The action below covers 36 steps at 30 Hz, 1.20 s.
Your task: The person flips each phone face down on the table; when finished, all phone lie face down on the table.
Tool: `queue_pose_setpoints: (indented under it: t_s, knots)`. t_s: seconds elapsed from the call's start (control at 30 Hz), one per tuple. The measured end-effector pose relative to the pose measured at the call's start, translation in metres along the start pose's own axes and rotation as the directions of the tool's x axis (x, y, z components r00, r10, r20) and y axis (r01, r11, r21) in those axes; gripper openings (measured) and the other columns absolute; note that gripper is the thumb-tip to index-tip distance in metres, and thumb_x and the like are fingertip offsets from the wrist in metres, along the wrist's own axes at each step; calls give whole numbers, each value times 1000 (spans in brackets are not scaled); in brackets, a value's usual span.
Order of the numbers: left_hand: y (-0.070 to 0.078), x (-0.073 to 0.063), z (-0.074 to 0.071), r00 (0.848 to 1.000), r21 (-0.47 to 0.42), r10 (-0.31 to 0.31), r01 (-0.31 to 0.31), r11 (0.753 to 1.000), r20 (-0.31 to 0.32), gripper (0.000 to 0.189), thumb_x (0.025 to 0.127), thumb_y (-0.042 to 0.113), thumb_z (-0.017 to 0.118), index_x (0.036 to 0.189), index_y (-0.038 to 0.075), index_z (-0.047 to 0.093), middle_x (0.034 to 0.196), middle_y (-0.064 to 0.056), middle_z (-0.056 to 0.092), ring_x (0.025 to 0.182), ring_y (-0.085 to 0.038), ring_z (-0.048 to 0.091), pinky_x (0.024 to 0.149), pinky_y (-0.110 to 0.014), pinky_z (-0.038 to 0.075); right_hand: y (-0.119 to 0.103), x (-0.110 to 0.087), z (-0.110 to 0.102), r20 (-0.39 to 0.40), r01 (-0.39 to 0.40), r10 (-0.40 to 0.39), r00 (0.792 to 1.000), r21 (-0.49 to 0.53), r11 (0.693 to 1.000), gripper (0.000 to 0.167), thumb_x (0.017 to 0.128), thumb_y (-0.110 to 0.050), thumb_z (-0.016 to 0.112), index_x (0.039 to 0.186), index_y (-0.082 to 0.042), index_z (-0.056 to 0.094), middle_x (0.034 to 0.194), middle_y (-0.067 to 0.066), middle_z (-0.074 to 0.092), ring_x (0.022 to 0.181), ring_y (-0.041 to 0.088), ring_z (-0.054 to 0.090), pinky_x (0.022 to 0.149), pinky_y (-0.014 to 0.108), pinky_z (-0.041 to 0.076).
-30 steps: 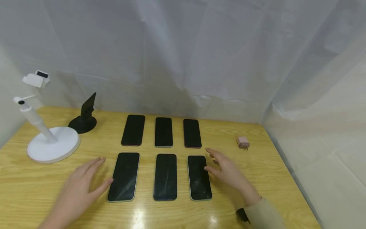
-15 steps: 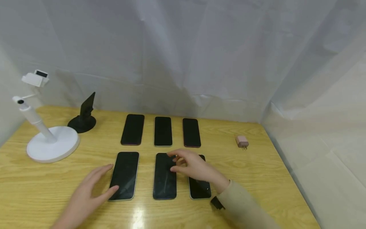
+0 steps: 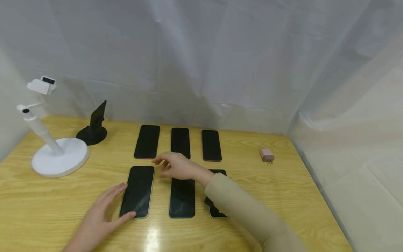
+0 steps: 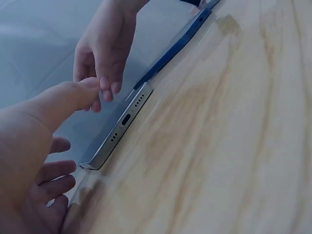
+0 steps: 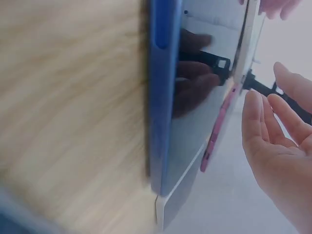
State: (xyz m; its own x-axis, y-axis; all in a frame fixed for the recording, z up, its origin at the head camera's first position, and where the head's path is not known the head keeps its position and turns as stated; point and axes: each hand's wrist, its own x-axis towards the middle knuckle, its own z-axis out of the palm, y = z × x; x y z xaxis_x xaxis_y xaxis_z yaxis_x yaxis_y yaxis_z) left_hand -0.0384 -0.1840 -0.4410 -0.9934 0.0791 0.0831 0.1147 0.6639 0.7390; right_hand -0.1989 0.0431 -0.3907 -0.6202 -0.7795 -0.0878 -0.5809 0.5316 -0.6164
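A phone with a pale frame [image 3: 138, 190] lies face up at the front left of two rows. My left hand [image 3: 97, 217] is at its left side, fingers by the long edge and thumb above the lower end; whether they touch is unclear. The left wrist view shows the phone's port end [image 4: 126, 119] just beyond that thumb. My right hand [image 3: 177, 167] hovers over the top of the front middle phone [image 3: 182, 201], loosely bent fingers pointing left, holding nothing. The right wrist view shows the blue edge [image 5: 163, 97] of a phone beside this hand. My right sleeve partly covers the front right phone [image 3: 218, 212].
Behind lie three more dark phones: left [image 3: 147, 141], middle [image 3: 181, 141] and right [image 3: 211, 145]. A white stand [image 3: 59, 157] and a black stand [image 3: 92, 134] rise at the left. A pink charger plug [image 3: 267, 154] lies at the right. A grey sheet [image 3: 236, 70] hangs behind.
My right hand has swept left from the front right phone, past the middle one, toward the left phone. My left hand has moved slightly right, closer over the left phone. The phones stay put.
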Motion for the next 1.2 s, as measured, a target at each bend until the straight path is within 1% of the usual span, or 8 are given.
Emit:
queue_pose_setpoints:
  t_s: [0.2,0.33,0.43,0.57,0.7,0.8,0.97,1.2]
  knots:
    - [-3,0,2,999,57,31,-32,998,16,86,75,54,75,143,12,43,142,-17,40,126,-42,38,94,-69,35,1,24,5,45,-23,25,999,-32,999,46,85,-11,74,128,-9,58,119,1,62,98,5,60,80,10,47]
    - [-4,-1,3,998,83,51,-53,995,23,89,73,57,75,143,12,43,141,-16,40,125,-41,39,93,-67,37,3,34,8,68,-25,30,997,-73,997,45,84,-11,75,126,-8,59,118,1,62,97,6,60,80,10,46]
    - [-5,0,4,996,105,84,-84,991,8,88,72,56,76,141,9,46,140,-15,41,124,-39,40,93,-64,38,3,39,9,87,-33,41,995,-93,995,45,83,-11,75,126,-8,60,119,1,63,94,5,59,79,10,46]
    - [-6,1,5,993,140,116,-114,984,-6,88,72,56,76,138,5,48,139,-14,42,122,-37,42,93,-62,40,0,43,8,119,-27,41,992,-111,993,44,83,-12,75,125,-8,62,118,1,64,91,4,59,77,10,45]
    - [-6,1,6,992,159,123,-120,980,-6,90,70,58,76,137,4,50,139,-13,42,122,-37,42,93,-60,40,-3,45,8,178,-13,39,983,-141,990,51,82,-11,76,129,-7,59,121,2,62,92,6,57,76,10,45]
    - [-6,1,6,991,160,133,-129,979,-13,89,70,56,78,136,3,51,139,-14,43,122,-37,42,94,-60,40,-4,45,8,207,-1,37,978,-168,986,54,81,-10,77,132,-6,57,123,3,60,93,7,56,76,10,45]
    - [-7,0,7,989,168,146,-139,976,-26,87,70,54,79,136,2,52,138,-14,44,122,-37,43,93,-60,40,-3,48,10,201,2,38,979,-197,980,51,81,-12,77,128,-7,59,117,3,61,90,7,56,76,10,45]
    - [-8,-1,8,978,180,200,-187,966,-61,84,69,48,82,133,1,54,137,-16,47,120,-38,45,91,-59,42,2,48,8,196,8,20,980,-139,990,50,79,-14,79,125,-8,60,115,3,62,92,8,57,78,11,45]
